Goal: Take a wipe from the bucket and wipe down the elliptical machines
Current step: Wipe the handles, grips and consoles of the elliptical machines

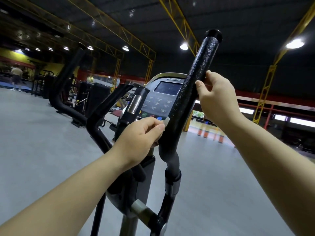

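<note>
Fingers first. Our left hand (141, 140) has its fingers curled together, thumb and forefinger pinched on a small pale wipe (166, 120), of which we see only a corner. That corner lies against the lower stretch of the right moving handlebar (190, 92), just beside the console's edge. Our right hand (216, 97) is clasped on the same bar higher up, thumb across the near face and fingers wrapped behind it.

Count: two hands, one wipe, one elliptical machine (136, 189) directly in front of us, with two moving handlebars; the left handlebar (68, 77) rises well apart. The bucket does not show.

Textures: the gripped bar is a round black tube with a speckled, glittery finish and a smooth glossy cap on top. One console (162, 99) is a rounded grey panel with a dark rectangular screen and rows of small buttons. A short black grip post with one shiny metal plate (134, 103) stands just beside it. The floor (34, 133) is flat, matt grey.
</note>
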The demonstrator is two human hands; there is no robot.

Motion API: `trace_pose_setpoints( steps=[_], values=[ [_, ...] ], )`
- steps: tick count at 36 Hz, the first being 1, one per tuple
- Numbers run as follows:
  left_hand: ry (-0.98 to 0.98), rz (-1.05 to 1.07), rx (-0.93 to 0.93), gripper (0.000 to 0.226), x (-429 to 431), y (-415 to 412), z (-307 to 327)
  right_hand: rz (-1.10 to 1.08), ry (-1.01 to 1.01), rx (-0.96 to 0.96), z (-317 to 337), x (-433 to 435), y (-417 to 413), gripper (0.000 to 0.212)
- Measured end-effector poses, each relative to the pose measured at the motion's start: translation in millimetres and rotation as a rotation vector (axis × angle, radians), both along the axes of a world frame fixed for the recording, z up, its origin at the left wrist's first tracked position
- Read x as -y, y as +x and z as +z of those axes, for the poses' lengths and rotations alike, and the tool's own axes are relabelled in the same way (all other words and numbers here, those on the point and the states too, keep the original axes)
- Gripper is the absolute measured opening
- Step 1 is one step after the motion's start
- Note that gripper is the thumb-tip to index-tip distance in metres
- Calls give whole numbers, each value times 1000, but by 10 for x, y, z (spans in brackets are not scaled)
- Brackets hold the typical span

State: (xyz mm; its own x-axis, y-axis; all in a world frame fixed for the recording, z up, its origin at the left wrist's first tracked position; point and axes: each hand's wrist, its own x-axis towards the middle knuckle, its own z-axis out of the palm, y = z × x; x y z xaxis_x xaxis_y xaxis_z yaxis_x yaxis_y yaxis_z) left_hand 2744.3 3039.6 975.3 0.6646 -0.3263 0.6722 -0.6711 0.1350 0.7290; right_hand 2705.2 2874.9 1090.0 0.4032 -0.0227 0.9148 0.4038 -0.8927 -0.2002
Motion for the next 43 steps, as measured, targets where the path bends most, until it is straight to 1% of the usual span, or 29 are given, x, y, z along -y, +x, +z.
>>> trace_pose_setpoints(
  steps=[2, 6, 12, 15, 16, 20, 24, 28, 31, 34, 39, 43],
  values=[
    [1, 12, 16, 21, 7, 5, 21, 1, -1, 3, -15, 1, 4, 12],
    [-25, -2, 35, 21, 62, 19, 183, 19, -19, 4, -18, 33, 0, 12],
    [-49, -19, 72, 23, 214, 93, 574, 93, -12, -47, 16, 138, 12, 13],
    [-71, -65, 81, 25, 314, 138, 804, 152, 40, -80, 78, 210, 7, 24],
    [-70, -73, 86, 26, 341, 162, 878, 164, 51, -99, 103, 237, 4, 25],
    [-69, -83, 108, 27, 449, 279, 1215, 166, 43, -97, 256, 345, 9, 8],
    [-72, -62, 132, 25, 567, 374, 1556, 172, -11, -94, 403, 461, 12, 19],
    [-94, -62, 163, 24, 688, 463, 1843, 161, -86, -75, 485, 512, 9, 15],
    [-111, -35, 195, 21, 776, 497, 2052, 130, -126, -58, 506, 554, 21, 5],
    [-115, 38, 266, 20, 856, 538, 2237, 105, -170, -26, 507, 605, 8, 7],
    [-28, 169, 444, 27, 918, 535, 2440, 80, -171, 2, 525, 738, 25, 7],
    [186, 246, 538, 27, 900, 413, 2556, 71, -143, 12, 576, 796, 80, 6]
  ],
)
